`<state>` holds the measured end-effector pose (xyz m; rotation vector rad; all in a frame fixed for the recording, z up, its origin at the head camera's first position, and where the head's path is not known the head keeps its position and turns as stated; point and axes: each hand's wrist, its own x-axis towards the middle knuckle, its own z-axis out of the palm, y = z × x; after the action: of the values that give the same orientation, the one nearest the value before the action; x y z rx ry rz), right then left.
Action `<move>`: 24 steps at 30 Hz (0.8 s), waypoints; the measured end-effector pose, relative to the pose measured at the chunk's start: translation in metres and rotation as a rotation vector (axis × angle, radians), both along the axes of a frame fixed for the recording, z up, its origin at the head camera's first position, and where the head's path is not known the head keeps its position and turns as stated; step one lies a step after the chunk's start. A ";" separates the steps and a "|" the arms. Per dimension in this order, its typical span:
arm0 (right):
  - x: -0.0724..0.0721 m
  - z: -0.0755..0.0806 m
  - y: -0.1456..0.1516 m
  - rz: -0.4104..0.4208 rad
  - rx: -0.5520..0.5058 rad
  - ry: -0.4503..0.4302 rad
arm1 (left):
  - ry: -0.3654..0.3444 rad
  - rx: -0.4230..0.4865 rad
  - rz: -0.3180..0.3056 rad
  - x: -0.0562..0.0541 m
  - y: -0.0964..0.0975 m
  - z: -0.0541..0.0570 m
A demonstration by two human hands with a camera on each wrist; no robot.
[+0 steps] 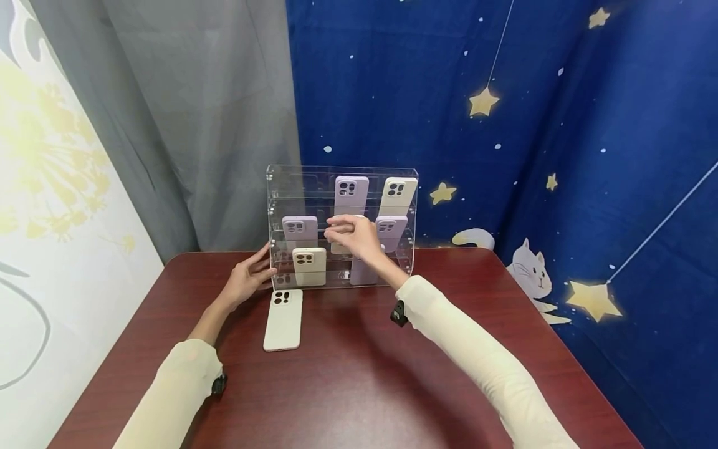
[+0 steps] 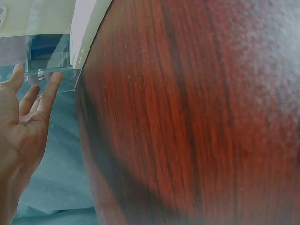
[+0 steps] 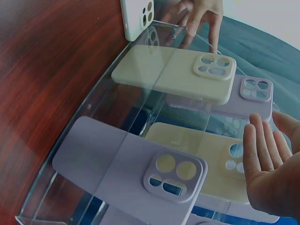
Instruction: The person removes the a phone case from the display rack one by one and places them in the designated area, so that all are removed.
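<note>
A clear acrylic tiered stand [image 1: 288, 181] holds several phone cases. My right hand [image 1: 356, 240] is in front of its middle, fingers extended and holding nothing. In the right wrist view those fingers are at the camera end of a cream case [image 3: 187, 145]; whether they touch it I cannot tell. My left hand [image 1: 247, 280] has loosely spread fingers at the stand's left side, some seemingly touching it. A cream case [image 1: 310, 268] and a lilac case [image 1: 363, 274] stand in the bottom tier. A white phone case [image 1: 283, 324] leans or lies at the stand's lower left front.
Higher up are lilac cases [image 1: 300, 229], one lilac case [image 1: 351, 189] in the top tier, and a cream case [image 1: 397, 196] at top right. The stand is near the back of a dark red wooden table [image 1: 336, 386]. Curtains [image 1: 392, 93] hang behind it.
</note>
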<state>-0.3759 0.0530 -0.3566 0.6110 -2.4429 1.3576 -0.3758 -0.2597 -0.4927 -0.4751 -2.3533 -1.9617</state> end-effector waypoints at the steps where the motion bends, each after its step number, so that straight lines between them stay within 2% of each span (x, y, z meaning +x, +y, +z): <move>1: -0.001 0.001 0.001 -0.003 0.002 0.003 | 0.002 -0.001 -0.002 0.000 0.000 0.000; 7: -0.008 0.008 0.005 0.011 -0.031 0.017 | 0.007 -0.001 0.004 0.002 0.001 0.001; 14: -0.015 0.019 0.013 0.051 -0.126 -0.032 | -0.004 0.023 0.000 0.002 0.001 0.001; 24: -0.022 0.033 0.026 0.029 -0.157 -0.012 | 0.000 0.020 0.007 0.002 0.001 0.001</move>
<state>-0.3976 0.0789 -0.3237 0.6032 -2.3173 1.5505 -0.3741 -0.2585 -0.4921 -0.4651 -2.3297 -1.9804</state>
